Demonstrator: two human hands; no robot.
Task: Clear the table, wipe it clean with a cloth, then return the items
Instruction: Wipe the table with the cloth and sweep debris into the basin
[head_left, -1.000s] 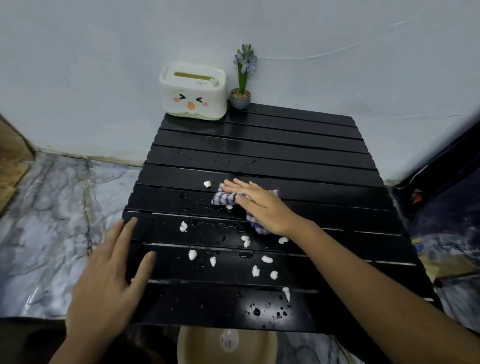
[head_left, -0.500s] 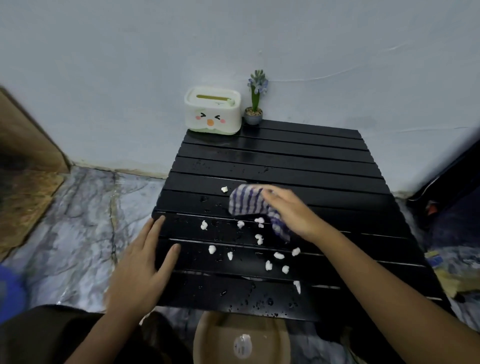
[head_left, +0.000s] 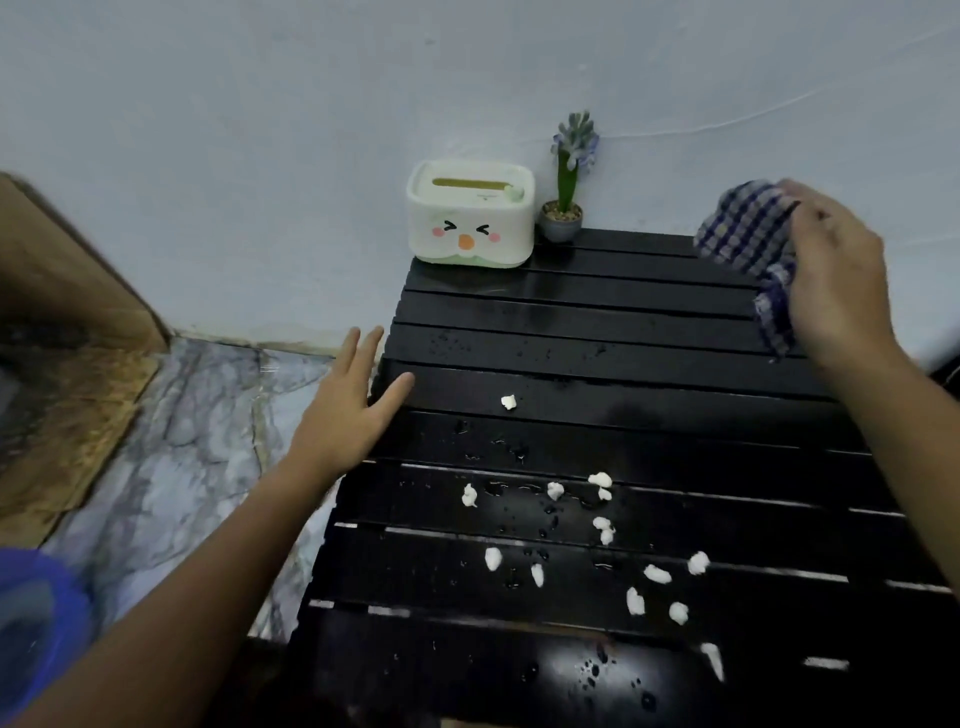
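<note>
A black slatted table carries water drops and several white crumbs across its near half. My right hand grips a blue-and-white checked cloth lifted above the table's far right corner. My left hand lies flat with fingers spread on the table's left edge. A white tissue box with a cartoon face and a small potted plant stand at the far edge against the wall.
A pale wall runs behind the table. Marble-patterned floor lies to the left, with a wooden board beyond it. A blue object sits at the lower left.
My right hand has lifted the cloth from the middle of the table and carried it up to the far right corner. My left hand slid farther along the left edge. The view swung left.
</note>
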